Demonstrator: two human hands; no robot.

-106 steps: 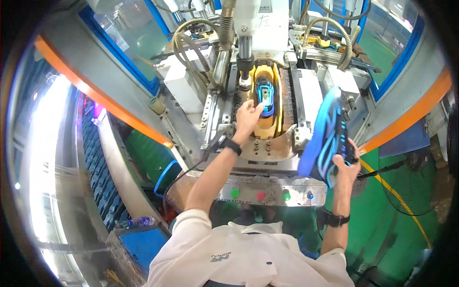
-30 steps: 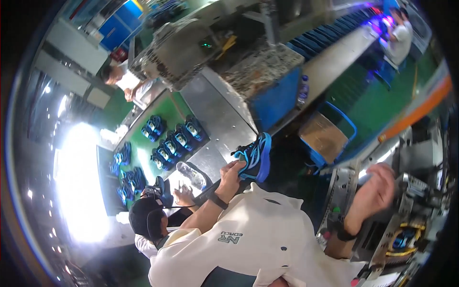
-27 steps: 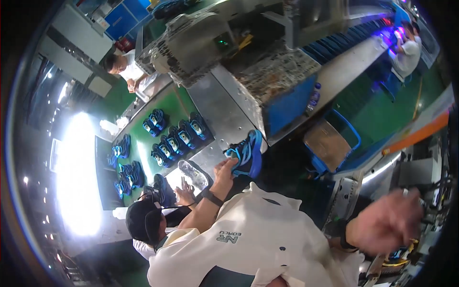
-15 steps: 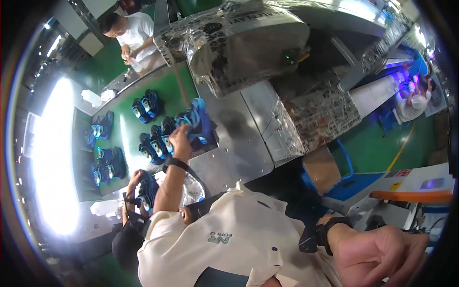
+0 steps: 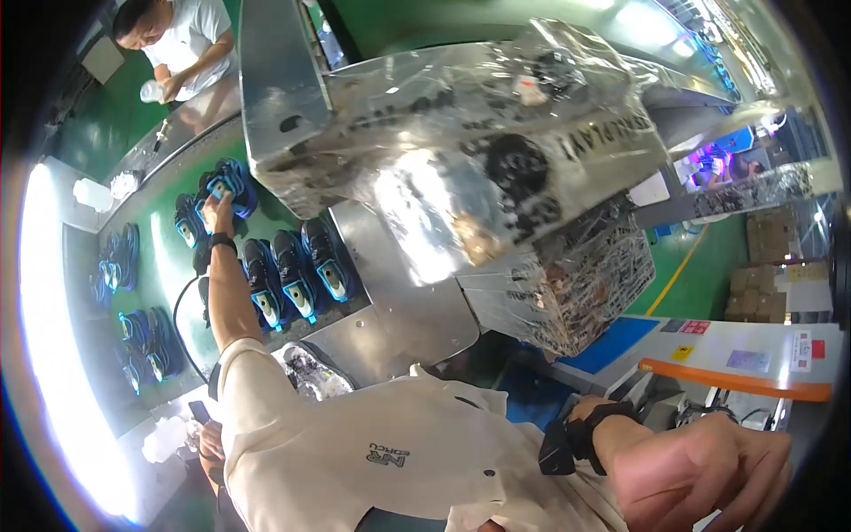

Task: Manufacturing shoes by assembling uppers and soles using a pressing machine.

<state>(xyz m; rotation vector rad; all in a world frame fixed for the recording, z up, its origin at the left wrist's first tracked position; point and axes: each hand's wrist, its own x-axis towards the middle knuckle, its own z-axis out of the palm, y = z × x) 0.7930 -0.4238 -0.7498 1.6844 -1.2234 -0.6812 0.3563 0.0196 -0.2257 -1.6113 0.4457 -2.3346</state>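
Note:
My left hand (image 5: 218, 215) reaches out over the green work surface (image 5: 168, 239). Its fingers are closed on the end of a black-and-blue sneaker (image 5: 232, 182), with a similar sneaker (image 5: 187, 220) just beside it. Nearer to me, several black sneakers with bright blue edges stand side by side; one (image 5: 328, 262) is at the right of that row. My right hand (image 5: 700, 470) is at the lower right, with a black strap round its wrist. Its fingers are curled, and what lies inside them is hidden.
More sneakers (image 5: 149, 341) stand at the left by a bright lamp (image 5: 58, 337). A plastic-wrapped machine (image 5: 550, 168) juts in ahead, beside a metal plate (image 5: 408, 310). Across the bench a person (image 5: 191, 44) holds a clear bottle. Another person's hand (image 5: 211, 439) is at lower left.
My left hand has gone from the near row to the sneakers farther left. The sneaker it held now stands in the near row. My right hand stays curled. The view has shifted.

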